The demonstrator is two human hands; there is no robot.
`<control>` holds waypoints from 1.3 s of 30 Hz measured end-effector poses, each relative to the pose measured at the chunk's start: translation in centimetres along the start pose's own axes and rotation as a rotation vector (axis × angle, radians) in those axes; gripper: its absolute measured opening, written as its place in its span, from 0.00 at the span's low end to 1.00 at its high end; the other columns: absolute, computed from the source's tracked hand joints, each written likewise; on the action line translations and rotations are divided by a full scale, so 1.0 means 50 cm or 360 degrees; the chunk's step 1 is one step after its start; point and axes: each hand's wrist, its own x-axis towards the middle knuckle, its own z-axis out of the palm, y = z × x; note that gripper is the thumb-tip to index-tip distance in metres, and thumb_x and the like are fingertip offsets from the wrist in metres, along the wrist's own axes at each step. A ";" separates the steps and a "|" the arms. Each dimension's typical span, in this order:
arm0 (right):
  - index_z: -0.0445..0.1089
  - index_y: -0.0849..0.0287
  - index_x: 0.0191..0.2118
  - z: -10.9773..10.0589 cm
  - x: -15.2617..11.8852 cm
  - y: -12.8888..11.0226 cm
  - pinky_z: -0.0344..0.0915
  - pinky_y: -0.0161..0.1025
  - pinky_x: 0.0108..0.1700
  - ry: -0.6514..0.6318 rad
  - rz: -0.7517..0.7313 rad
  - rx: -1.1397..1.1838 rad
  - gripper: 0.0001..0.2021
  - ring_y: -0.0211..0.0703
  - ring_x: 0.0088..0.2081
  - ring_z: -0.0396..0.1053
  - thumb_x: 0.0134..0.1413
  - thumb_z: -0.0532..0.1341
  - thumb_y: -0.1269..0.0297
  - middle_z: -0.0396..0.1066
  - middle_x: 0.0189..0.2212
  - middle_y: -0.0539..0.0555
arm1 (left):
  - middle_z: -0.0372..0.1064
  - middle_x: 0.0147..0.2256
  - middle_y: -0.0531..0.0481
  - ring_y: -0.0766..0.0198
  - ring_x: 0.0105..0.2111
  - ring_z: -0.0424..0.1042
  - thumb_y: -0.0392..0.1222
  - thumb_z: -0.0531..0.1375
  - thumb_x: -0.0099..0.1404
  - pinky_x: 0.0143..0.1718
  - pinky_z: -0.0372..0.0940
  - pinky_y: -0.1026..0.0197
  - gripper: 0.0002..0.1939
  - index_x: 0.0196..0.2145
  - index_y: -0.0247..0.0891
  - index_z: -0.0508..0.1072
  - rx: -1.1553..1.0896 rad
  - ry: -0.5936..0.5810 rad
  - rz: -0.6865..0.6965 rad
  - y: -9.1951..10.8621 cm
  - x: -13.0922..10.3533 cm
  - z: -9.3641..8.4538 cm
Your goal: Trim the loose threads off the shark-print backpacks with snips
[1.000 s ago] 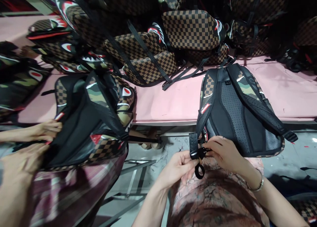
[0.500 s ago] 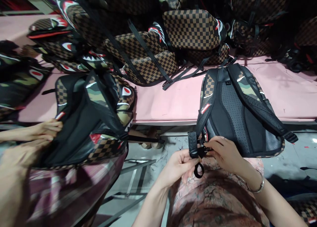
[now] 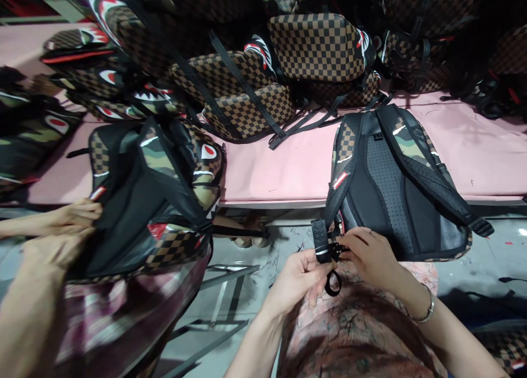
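Note:
A black backpack (image 3: 387,191) with camouflage and brown-check patches lies back panel up, over the front edge of the pink table. My left hand (image 3: 307,276) pinches the end of its left shoulder strap (image 3: 319,236) at the lower left. A small loop of black webbing (image 3: 332,283) hangs from these fingers. Just to the right, my right hand (image 3: 368,254) is closed on the black webbing and buckle part by the pack's lower left corner. The fingertips partly hide the fitting. The pack's other strap end (image 3: 480,225) sticks out free on the right.
At left a co-worker's hands (image 3: 68,229) hold a similar backpack (image 3: 135,202). Piled checkered backpacks (image 3: 308,47) line the back of the pink table (image 3: 272,174). Metal table legs (image 3: 214,326) stand below on the left.
My right hand's fingers have shifted slightly at the webbing, and the hanging loop has turned a little. The view has moved slightly. Both hands keep their hold.

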 end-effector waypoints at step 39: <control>0.70 0.57 0.40 0.081 0.106 0.035 0.64 0.41 0.44 0.0169 0.0910 0.0875 0.13 0.45 0.40 0.70 0.53 0.53 0.59 0.73 0.37 0.53 | 0.65 0.22 0.56 0.68 0.22 0.69 0.48 0.56 0.56 0.28 0.66 0.65 0.11 0.29 0.37 0.65 0.0195 0.1290 0.0919 -0.053 0.165 -0.056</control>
